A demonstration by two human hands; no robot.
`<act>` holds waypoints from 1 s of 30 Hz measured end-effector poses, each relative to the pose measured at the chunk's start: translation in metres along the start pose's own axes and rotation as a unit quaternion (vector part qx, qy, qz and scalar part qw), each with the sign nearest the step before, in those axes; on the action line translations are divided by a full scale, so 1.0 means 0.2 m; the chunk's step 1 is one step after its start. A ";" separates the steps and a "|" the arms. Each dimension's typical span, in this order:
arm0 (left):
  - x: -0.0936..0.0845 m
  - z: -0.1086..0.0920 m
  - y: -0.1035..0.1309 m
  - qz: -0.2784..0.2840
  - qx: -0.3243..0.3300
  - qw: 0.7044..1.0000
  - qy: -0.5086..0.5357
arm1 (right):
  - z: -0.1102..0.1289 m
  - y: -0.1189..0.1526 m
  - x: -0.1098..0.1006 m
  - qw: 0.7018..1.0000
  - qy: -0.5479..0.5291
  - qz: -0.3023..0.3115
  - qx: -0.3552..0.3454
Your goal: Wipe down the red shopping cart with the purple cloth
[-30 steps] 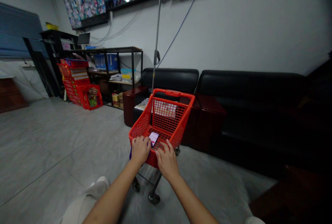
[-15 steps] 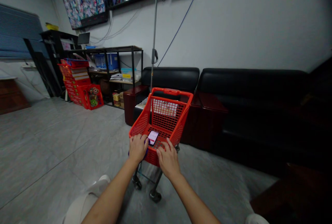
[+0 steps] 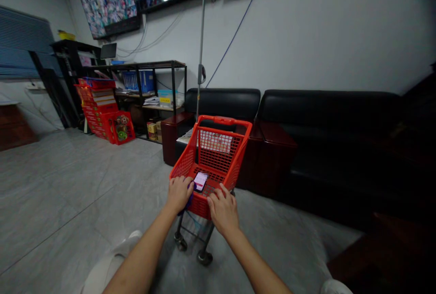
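A small red plastic shopping cart [image 3: 218,162] stands before me, its near rim under both hands. My left hand [image 3: 179,194] is closed over the rim's left corner, on a dark purple cloth [image 3: 189,202] that shows beside and below the fingers; most of the cloth is hidden. At the right corner, my right hand [image 3: 223,208] curls its fingers over the rim. Inside the basket, near my left fingertips, lies a phone [image 3: 200,181] with a lit screen facing up.
Behind the cart are black sofas [image 3: 327,117] with dark red wooden armrests. Stacked red crates [image 3: 97,108] stand by a shelf [image 3: 146,64] at left. A thin pole [image 3: 201,35] rises behind the cart. Grey floor [image 3: 75,185] extends to the left.
My left hand has shifted slightly left, and more purple cloth shows below it. The right hand keeps its place at the corner. The phone stays in the basket.
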State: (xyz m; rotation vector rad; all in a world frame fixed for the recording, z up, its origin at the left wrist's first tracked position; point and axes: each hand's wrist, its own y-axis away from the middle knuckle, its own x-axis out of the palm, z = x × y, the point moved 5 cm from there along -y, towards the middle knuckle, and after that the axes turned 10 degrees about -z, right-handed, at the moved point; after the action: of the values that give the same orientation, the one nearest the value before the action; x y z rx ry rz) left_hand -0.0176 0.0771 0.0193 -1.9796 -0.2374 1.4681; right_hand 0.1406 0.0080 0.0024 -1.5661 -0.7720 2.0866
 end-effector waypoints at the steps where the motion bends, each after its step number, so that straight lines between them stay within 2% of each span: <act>1: 0.00 0.02 -0.01 0.007 0.004 1.000 0.010 | 0.01 0.00 0.00 1.000 0.000 -0.005 0.005; 6: 0.01 0.10 -0.03 0.040 0.015 0.997 0.060 | 0.04 -0.03 0.01 1.000 0.005 0.005 -0.014; 8: 0.00 0.12 -0.04 0.046 0.012 0.997 0.064 | 0.01 -0.08 0.01 1.000 0.011 0.008 -0.019; 12: 0.01 0.12 -0.05 0.036 -0.012 0.999 0.032 | -0.08 -0.13 0.08 0.999 0.003 -0.025 -0.019; 14: 0.01 0.07 -0.04 0.009 -0.040 0.999 -0.004 | -0.10 -0.12 0.12 0.999 0.004 -0.049 -0.010; 17: 0.01 -0.07 0.01 -0.025 -0.067 0.997 -0.033 | -0.11 -0.10 0.16 0.998 0.005 -0.064 -0.003; 20: 0.02 -0.24 0.06 -0.037 -0.050 0.998 -0.015 | -0.10 -0.09 0.15 0.998 0.002 -0.054 -0.007; 23: 0.00 -0.30 0.08 -0.034 -0.017 0.999 0.001 | -0.12 -0.10 0.13 0.999 0.002 -0.044 -0.009; 26: -0.01 -0.24 0.05 -0.019 -0.001 1.000 -0.010 | -0.13 -0.11 0.12 0.999 0.001 -0.037 -0.019; 30: -0.03 -0.13 0.02 -0.021 -0.036 0.998 -0.038 | -0.09 -0.10 0.14 0.999 0.003 -0.043 -0.024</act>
State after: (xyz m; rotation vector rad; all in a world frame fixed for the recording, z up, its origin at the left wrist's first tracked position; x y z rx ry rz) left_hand 0.0030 0.0619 0.0258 -1.9654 -0.3672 1.5301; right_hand 0.1510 0.0439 -0.0082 -1.5347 -0.8770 2.0155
